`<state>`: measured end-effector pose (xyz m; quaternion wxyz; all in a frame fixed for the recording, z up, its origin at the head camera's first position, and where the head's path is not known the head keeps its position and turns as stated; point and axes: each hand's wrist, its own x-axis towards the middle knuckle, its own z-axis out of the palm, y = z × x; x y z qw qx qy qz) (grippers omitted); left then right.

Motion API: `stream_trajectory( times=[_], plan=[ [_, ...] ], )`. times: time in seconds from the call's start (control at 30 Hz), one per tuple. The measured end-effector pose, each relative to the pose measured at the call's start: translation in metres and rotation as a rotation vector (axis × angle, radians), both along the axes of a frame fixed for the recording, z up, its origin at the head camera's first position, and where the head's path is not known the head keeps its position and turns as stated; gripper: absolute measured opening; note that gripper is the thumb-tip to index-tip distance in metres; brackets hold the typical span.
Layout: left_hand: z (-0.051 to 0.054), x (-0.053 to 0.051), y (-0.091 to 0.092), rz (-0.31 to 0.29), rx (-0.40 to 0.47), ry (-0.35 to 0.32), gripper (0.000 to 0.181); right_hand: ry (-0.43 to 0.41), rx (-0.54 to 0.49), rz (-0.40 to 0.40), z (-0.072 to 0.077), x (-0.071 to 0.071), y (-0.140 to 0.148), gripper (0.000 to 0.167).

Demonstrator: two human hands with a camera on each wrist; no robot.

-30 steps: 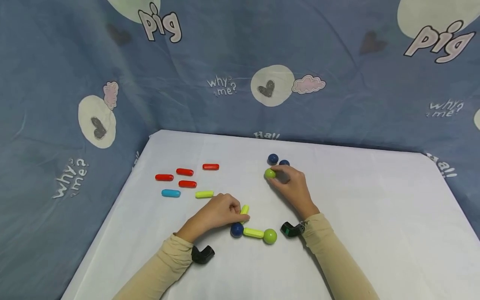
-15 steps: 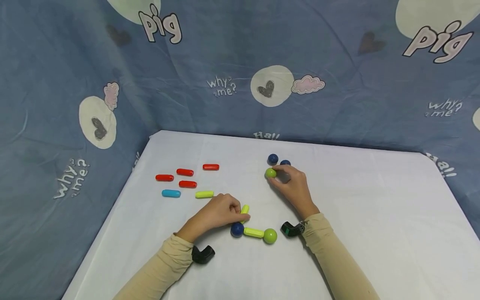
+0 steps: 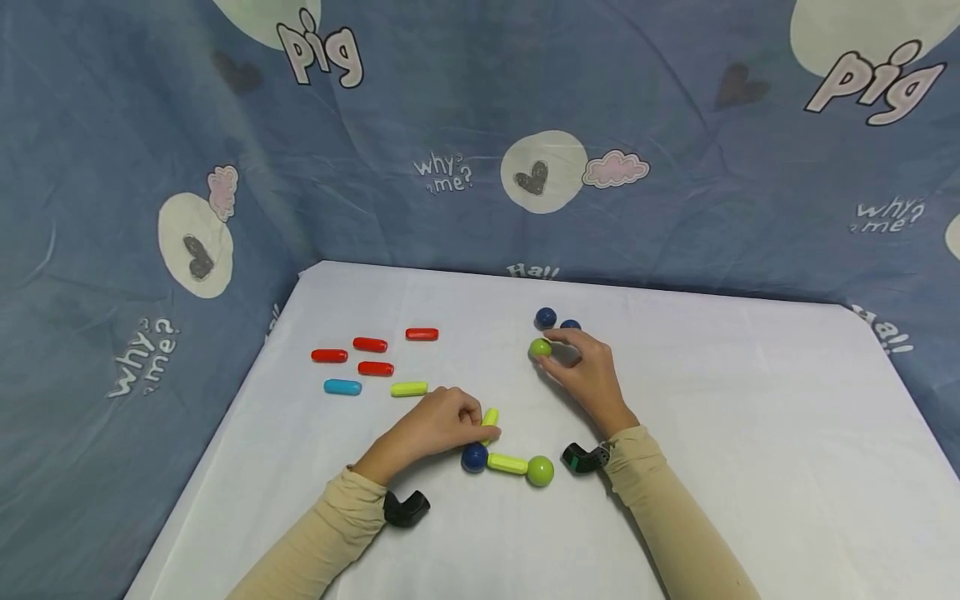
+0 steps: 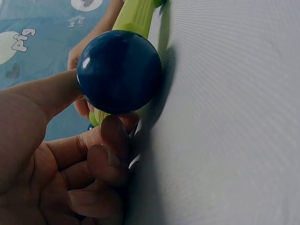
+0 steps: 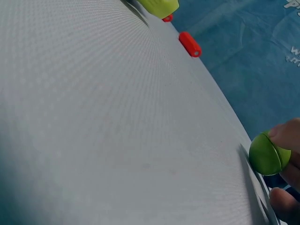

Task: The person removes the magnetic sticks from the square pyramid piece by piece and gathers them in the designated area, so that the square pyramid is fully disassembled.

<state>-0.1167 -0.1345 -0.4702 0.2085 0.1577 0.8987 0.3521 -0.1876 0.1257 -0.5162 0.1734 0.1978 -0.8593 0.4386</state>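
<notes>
My left hand [image 3: 442, 423] pinches a yellow-green rod [image 3: 491, 419] between thumb and fingers. That rod's near end meets a dark blue ball [image 3: 474, 457], which looms large in the left wrist view. From the same ball a second yellow-green rod [image 3: 507, 464] runs right to a green ball [image 3: 540, 472]. Farther back, my right hand [image 3: 588, 375] holds another green ball [image 3: 539, 348] with thumb and fingertips, low over the table. In the right wrist view a seam shows around this held ball [image 5: 266, 154].
Two dark blue balls [image 3: 546, 317] lie just behind the right hand, one partly hidden. Several red rods [image 3: 375, 368], a light blue rod [image 3: 342, 387] and a loose yellow-green rod [image 3: 408, 388] lie at the left of the white table [image 3: 750, 417]. A blue printed cloth [image 3: 465, 225] hangs behind.
Both hands keep nearly the same place. The green ball in my right hand has shifted and turned only very slightly.
</notes>
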Motion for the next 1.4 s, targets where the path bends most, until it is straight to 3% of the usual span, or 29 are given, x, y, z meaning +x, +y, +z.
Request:
stream_trajectory(
  times=[0.27,0.77,1.03,1.17,1.4],
  plan=[
    [0.0015,-0.0006,-0.0003,0.012,0.037,0.0,0.031,-0.022,0.034,0.053,0.0018,0.001,0.0003,0.037],
    [-0.0004,-0.0013,0.0,0.012,0.033,-0.006,0.032,-0.021,0.037,-0.019,0.0014,0.0007,0.0019,0.035],
    [-0.0011,-0.0026,0.0018,0.021,0.032,0.011,0.031,0.043,-0.011,-0.014,0.0019,0.0014,0.0023,0.036],
    [-0.0014,-0.0036,0.0034,0.042,0.051,0.057,0.026,0.105,-0.064,-0.002,0.0013,0.0008,0.0023,0.034],
    [0.0049,-0.001,0.0057,0.134,0.143,0.227,0.015,0.166,-0.143,0.037,0.0019,0.0007,0.0021,0.024]
  ],
)
